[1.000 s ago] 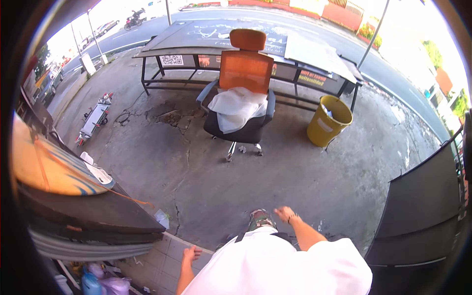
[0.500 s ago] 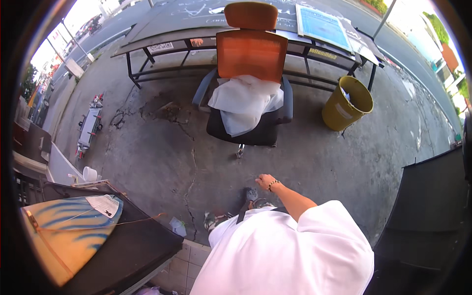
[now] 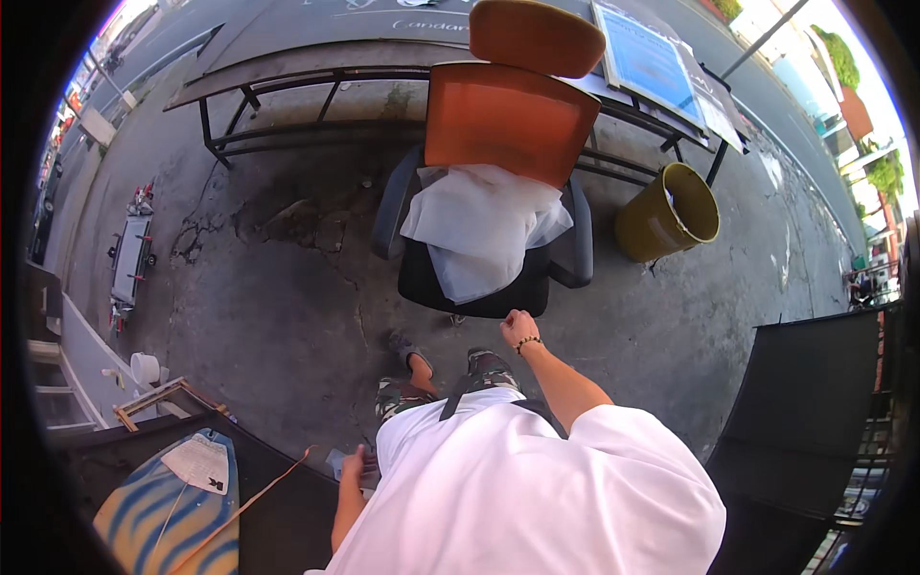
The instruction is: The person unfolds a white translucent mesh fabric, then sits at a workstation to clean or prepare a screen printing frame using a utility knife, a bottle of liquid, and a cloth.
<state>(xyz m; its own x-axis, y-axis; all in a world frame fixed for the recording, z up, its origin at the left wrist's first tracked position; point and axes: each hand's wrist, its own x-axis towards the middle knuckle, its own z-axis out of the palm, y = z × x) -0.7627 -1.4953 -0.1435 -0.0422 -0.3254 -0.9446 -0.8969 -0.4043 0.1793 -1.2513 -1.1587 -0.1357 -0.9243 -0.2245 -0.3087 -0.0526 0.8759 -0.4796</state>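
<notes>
**Right hand (image 3: 518,329) near the chair (image 3: 508,120)**

The right hand is loosely curled, palm turned down; nothing shows in it, though I cannot tell how tightly its fingers close. The left hand (image 3: 355,467), behind it and to its left, looks open, with no held thing visible. Just ahead of the right hand is the seat (image 3: 470,305), with a crumpled white sheet (image 3: 487,225) on it. Farther right stands a yellow bin (image 3: 661,216); beyond the chair lies a long tabletop (image 3: 287,38).

The step in hand seems to be walking up to the chair. Short, steady strides would suit it, with the feet clear of the mostly hidden base and the knuckles clear of the seat edge.

Compared with 0.5 s ago, the right hand is closer to the seat and the left hand is in view; the sheet remains on the chair.
</notes>
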